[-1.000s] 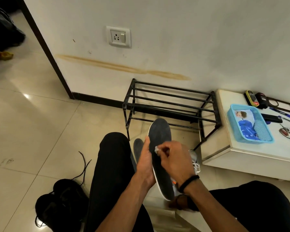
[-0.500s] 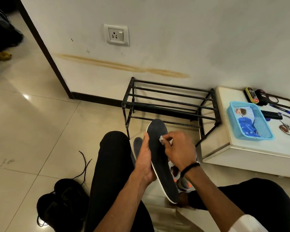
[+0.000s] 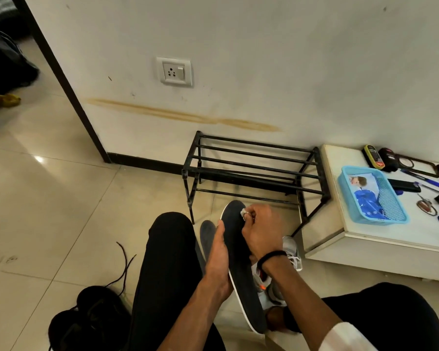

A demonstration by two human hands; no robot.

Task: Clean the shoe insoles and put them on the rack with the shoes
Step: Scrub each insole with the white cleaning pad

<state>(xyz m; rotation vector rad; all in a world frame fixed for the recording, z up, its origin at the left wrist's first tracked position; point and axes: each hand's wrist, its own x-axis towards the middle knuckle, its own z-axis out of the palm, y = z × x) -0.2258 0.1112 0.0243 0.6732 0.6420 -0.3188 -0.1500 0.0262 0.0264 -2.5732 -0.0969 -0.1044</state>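
Insole (image 3: pixel 241 269) gripped along its edge by left hand (image 3: pixel 217 259); right hand (image 3: pixel 260 231) fingers pinch small white wipe (image 3: pixel 243 212) onto its toe end.

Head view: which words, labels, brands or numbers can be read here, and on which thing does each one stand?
No text can be read in this view.
Blue packet in the basket: has a picture and print, too small to read.
Yellow device on the cabinet: label blurred.
Socket: no marking legible.
Insole: no print visible.
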